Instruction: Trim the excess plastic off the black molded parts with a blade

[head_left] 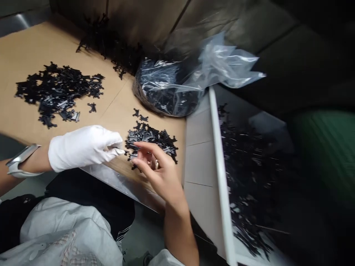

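Observation:
My left hand (88, 146), in a white glove, is closed with thumb and fingers pinched together. A tiny dark bit shows at its fingertips, too small to make out. Facing it, my bare right hand (158, 166) has thumb and forefinger apart, with nothing visible between them; a ring is on one curled finger. Both hands are over the near edge of the tabletop (111, 118). Just beyond the right fingers lies a small pile of black plastic parts (155, 136), partly hidden by that hand. Two loose black parts (140, 114) lie behind this pile.
A larger heap of black parts (61, 88) spreads at left, and another dark heap (111, 44) lies at the back. A clear plastic bag (169, 85) full of black parts stands behind the small pile. On the right, a white-rimmed bin (219, 155) contains many dark pieces.

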